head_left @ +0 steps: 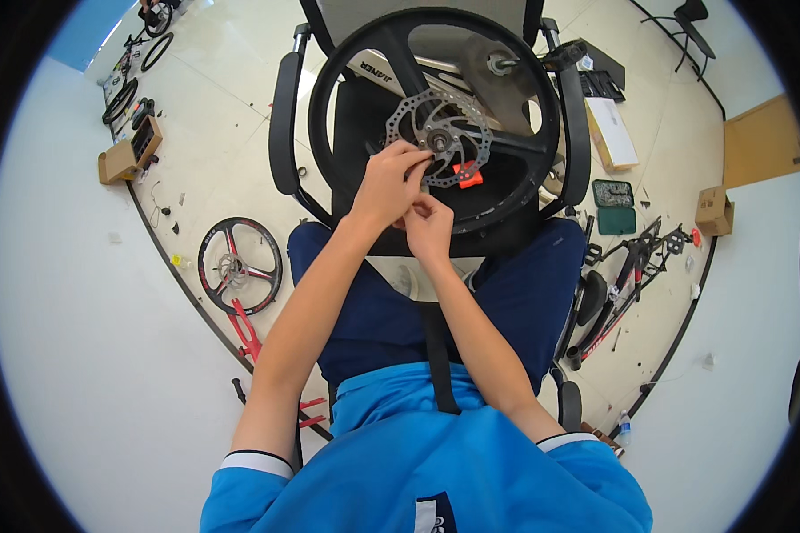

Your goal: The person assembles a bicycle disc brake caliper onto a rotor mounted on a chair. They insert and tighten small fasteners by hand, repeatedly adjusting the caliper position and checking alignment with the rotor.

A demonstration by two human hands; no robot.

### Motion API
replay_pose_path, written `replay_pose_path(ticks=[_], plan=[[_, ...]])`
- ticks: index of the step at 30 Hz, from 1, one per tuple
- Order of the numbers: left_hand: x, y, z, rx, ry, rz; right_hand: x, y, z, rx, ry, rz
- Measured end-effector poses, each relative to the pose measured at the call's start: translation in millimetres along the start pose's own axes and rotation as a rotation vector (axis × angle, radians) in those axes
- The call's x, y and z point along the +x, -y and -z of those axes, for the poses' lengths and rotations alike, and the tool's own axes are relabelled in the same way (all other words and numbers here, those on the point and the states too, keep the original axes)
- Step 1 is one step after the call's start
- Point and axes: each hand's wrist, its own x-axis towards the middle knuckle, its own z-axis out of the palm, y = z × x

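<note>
A black bicycle wheel (322, 107) with broad spokes lies across a black office chair (284, 124) in front of me. At its hub is a silver brake rotor (480, 124) with a perforated rim. My left hand (387, 185) reaches over the rotor's lower left, its fingers pinched near the hub; whatever they hold is too small to make out. Just below, my right hand (431, 226) has its fingers curled together close to the left palm, and their contents are hidden. A red-orange piece (468, 175) shows beside the rotor's lower right.
On the floor to the left lies another wheel (206, 265) above a red frame part (245, 330). To the right are a green case (615, 219) of small parts, a white box (612, 133), a dark bicycle frame (629, 275) and a cardboard box (713, 211). An open carton (120, 163) stands at the left wall.
</note>
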Motion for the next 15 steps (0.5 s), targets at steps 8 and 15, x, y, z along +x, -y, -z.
replay_pose_path(ticks=[8,15], plan=[[-21.3,-37.7,64.3,0.097,-0.358,0.067,21.0,51.6,-30.4,0.456,0.259,-0.254],[-22.4,-54.0,74.9,-0.014,-0.257,0.147,5.5,61.3,-17.6,-0.261,0.454,0.093]])
